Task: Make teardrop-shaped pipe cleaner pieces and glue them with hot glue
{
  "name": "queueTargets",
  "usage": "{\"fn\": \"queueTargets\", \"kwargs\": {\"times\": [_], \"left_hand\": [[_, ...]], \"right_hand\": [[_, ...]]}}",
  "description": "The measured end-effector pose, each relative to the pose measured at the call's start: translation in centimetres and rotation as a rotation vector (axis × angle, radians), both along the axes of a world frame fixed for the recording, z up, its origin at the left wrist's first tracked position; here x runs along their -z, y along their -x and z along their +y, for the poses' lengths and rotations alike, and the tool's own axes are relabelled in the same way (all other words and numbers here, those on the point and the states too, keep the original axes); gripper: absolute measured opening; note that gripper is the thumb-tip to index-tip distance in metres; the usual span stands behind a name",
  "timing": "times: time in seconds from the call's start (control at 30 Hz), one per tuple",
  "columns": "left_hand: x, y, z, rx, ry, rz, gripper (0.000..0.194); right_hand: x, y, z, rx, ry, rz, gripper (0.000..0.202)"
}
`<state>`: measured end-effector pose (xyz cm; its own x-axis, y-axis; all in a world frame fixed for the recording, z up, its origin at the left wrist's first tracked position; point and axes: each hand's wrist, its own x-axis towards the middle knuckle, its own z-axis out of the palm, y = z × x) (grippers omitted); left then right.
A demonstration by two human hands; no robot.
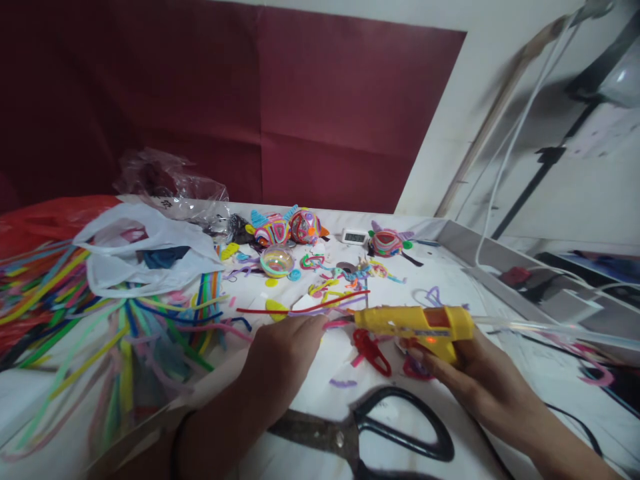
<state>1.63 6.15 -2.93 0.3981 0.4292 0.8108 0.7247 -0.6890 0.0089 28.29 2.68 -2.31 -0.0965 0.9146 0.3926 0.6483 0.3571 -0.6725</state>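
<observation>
My right hand (465, 373) is wrapped round the handle of a yellow glue gun (410, 322), whose nozzle points left. At the nozzle tip, my left hand (290, 347) has its fingers pressed together on a small pink strip (337, 324). A long red pipe cleaner (305, 309) lies just beyond the fingertips. Below the gun is a red looped piece (371, 353), with a short purple piece (343, 383) nearer me. Black-handled scissors (340, 437) lie open on the table in front of my left hand.
Coloured pipe cleaners (125, 347) and a white plastic bag (150, 250) cover the left side. Colourful wrapped figures (273, 230), a clear bowl (277, 261) and a small digital display (355, 237) stand at the back. A grey ledge with cables (515, 280) runs along the right.
</observation>
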Motion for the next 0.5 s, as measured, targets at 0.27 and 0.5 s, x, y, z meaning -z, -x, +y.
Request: {"fn": "queueTargets", "kwargs": {"times": [0.27,0.5], "left_hand": [[-0.06,-0.10,0.01,0.003,0.022,-0.015,0.029],[0.05,-0.07,0.01,-0.016,0.033,-0.011,0.029]], "right_hand": [[0.51,0.08,-0.21,-0.008,-0.126,-0.064,0.017],[-0.06,0.71,-0.65,-0.063,-0.252,-0.159,0.012]]}}
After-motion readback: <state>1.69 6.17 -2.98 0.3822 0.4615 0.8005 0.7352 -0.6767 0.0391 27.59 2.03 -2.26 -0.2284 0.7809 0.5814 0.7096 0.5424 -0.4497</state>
